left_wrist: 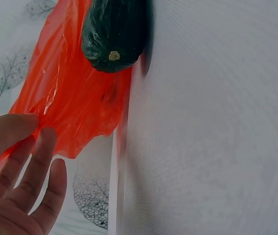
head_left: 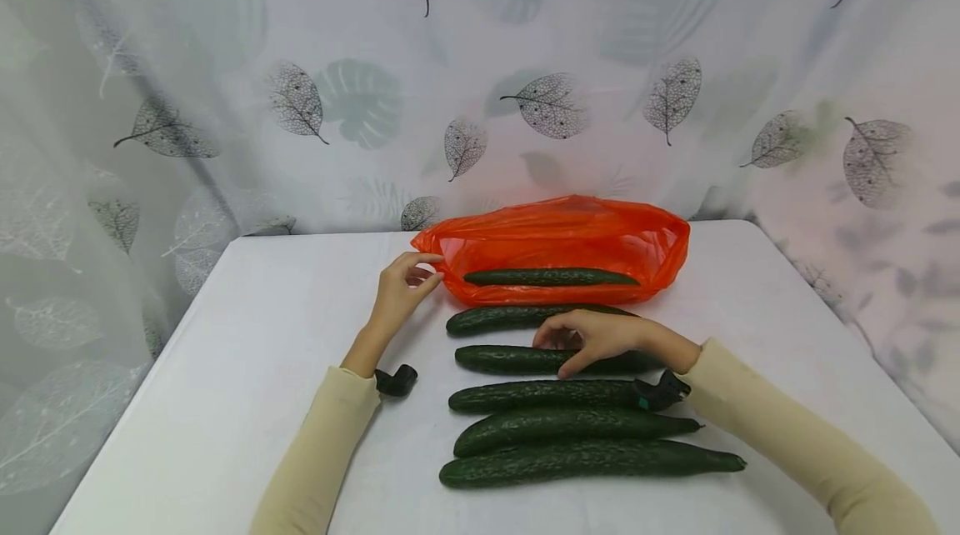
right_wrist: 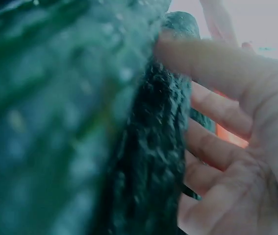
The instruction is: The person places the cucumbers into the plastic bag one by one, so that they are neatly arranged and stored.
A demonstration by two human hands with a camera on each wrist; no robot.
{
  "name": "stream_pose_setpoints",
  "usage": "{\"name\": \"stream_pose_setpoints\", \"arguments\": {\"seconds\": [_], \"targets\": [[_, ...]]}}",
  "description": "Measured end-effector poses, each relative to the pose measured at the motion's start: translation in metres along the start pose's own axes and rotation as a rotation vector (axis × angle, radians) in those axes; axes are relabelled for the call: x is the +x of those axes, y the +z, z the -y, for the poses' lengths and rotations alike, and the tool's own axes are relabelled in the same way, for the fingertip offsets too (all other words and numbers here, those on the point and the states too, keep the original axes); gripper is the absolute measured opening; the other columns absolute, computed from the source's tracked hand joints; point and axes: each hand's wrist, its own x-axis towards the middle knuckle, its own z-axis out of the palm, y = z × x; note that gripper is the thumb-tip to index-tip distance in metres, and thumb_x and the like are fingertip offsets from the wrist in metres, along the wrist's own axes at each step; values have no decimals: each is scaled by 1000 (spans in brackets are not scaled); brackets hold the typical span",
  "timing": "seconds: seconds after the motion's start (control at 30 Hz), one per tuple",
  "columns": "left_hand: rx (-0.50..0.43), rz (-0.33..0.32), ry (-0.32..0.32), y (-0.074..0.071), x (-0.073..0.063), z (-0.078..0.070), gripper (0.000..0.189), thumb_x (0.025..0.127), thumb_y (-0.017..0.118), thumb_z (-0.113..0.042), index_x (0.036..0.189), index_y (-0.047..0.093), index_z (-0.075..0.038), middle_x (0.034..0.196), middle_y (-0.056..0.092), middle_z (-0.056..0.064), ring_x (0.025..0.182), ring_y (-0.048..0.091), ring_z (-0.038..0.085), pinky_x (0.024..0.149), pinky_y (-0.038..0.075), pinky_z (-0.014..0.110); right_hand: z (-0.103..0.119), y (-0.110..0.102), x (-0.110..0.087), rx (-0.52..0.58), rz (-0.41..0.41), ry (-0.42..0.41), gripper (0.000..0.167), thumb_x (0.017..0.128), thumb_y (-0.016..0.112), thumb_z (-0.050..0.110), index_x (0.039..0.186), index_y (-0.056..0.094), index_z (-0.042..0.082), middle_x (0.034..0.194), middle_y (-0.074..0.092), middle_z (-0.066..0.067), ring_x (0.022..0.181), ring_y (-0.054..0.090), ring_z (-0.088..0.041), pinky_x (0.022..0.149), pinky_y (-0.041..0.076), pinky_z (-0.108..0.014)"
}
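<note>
A red plastic bag lies at the back of the table, its mouth facing me, with one cucumber inside. At the bag's left edge, my left hand pinches the plastic between thumb and index finger; the other fingers are spread. My right hand straddles a cucumber on the table, thumb on the near side and fingers curled over the far side. In the right wrist view, that cucumber lies between thumb and fingers. Another cucumber lies between it and the bag.
Nearer to me, more cucumbers lie crosswise in a row: one by the right wrist, then a curved one and a long one. The white table backs onto a leaf-patterned curtain.
</note>
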Motion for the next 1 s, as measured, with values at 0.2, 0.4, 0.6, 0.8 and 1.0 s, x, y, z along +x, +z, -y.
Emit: {"name": "stream_pose_setpoints", "arguments": {"seconds": [0.2,0.4,0.6,0.8,1.0], "targets": [[16,-2,7,-2,3,0,25,84,75,-2,109,71,-1,103,66,17,81,70,31,76,58,43,1,2,2,-46,-66,-22,39,82,79,14,118,64,9,104,64,2,85,55,-13,72,50,-29],[25,-14,30,-1,3,2,25,84,74,-2,109,71,-1,102,66,17,80,69,31,75,58,45,2,5,-2,-55,-124,-45,37,81,80,16,114,65,13,103,64,5,84,56,-9,72,52,-28],[33,16,-2,5,-4,7,25,85,75,-3,109,71,-2,103,66,16,80,70,30,75,59,37,-2,10,-10,3,-148,-39,31,81,80,17,108,65,14,102,65,3,86,58,-11,78,54,-31],[29,14,8,4,-3,5,25,84,74,-1,109,71,-2,101,66,16,79,69,30,74,58,42,-4,7,-12,-45,-203,-60,29,81,79,14,106,66,15,101,67,5,88,59,-12,82,53,-32],[52,19,50,1,0,4,27,83,75,0,110,70,-1,100,66,16,79,69,30,73,59,40,-4,6,-10,-16,-222,-68,29,81,78,11,106,66,13,102,68,2,86,57,-14,81,52,-31]]}}
